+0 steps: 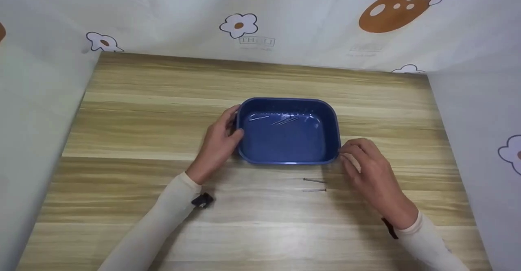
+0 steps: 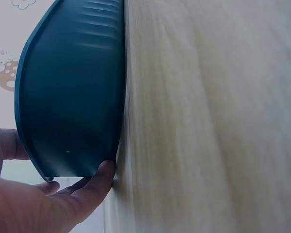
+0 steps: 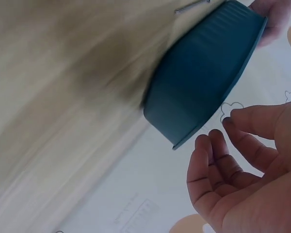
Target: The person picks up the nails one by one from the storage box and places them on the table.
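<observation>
A blue rectangular plastic tub (image 1: 285, 140) with rounded corners stands on the wooden table. My left hand (image 1: 220, 143) grips its left end, thumb at the rim and fingers against the outer wall; the left wrist view shows those fingers (image 2: 89, 194) low on the wall. By the near right corner is my right hand (image 1: 372, 173), its fingers loosely bent. In the right wrist view, thumb and index tips are close together, with nothing visible between them. Two thin nails (image 1: 314, 190) lie on the table before the tub. Several thin shiny slivers (image 1: 286, 120), possibly nails, show inside it.
The wood-grain table (image 1: 163, 140) extends around the tub on all sides. Behind it hangs a pale sheet (image 1: 175, 18) printed with flowers and an orange-brown figure; similar pale sheeting borders the left and right sides.
</observation>
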A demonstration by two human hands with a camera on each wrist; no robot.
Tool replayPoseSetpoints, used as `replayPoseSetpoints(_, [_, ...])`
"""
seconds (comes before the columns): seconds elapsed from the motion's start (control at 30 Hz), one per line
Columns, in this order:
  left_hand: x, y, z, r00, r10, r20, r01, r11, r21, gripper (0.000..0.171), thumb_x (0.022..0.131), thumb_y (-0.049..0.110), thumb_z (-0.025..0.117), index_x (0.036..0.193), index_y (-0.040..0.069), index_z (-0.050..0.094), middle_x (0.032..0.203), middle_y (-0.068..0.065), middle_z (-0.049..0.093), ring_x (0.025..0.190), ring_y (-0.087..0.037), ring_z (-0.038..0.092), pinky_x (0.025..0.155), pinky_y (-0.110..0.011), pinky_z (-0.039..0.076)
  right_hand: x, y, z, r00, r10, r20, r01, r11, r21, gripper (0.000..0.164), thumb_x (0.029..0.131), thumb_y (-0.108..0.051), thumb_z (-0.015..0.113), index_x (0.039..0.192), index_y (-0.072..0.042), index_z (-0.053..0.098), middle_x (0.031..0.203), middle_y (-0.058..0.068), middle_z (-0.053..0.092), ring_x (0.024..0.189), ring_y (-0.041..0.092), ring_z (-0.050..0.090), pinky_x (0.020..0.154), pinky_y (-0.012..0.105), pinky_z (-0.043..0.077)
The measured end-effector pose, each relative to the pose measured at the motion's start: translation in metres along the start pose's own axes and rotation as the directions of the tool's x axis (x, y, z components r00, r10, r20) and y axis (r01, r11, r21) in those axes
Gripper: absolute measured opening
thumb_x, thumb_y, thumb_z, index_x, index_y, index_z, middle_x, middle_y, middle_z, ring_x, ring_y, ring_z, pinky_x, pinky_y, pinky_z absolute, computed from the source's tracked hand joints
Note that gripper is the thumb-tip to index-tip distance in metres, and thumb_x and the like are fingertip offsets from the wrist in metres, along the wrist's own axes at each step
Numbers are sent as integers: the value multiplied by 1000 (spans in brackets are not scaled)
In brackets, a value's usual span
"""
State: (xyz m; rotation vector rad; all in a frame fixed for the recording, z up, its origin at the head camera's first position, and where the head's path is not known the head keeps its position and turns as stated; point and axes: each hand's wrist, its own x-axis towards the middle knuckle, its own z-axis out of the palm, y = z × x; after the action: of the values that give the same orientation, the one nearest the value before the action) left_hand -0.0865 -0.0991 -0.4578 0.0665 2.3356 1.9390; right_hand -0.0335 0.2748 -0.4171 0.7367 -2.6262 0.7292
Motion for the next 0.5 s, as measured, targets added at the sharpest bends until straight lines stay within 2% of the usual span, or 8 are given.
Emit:
replayPoseSetpoints(0.17, [-1,-1,0,1000,11,-4,-11,1000,16,63,102,2,59,165,6,48,155,-19,62,148,-29,56,125,-44,46,8,2,5,1000,28,5,-28,999,27,23,88,11,85,106,-2,79,112,9,70,110,23,69,103,13,48])
replayPoseSetpoints(0.4, [0,-1,1,1000,3,-11,-3,1000,23,64,102,1,59,165,5,48,154,-19,62,146,-29,57,123,-42,48,20,2,11,999,32,22,-32,999,32,17,92,8,84,105,-1,79,113,10,70,111,24,69,101,23,53])
replayPoseSetpoints(0.5, [0,-1,2,1000,-3,-13,4,1000,17,64,102,1,59,165,6,48,154,-18,63,146,-28,58,123,-41,48,26,2,13,1000,21,19,-22,999,38,16,92,8,83,105,-1,78,113,10,70,112,25,68,101,24,53])
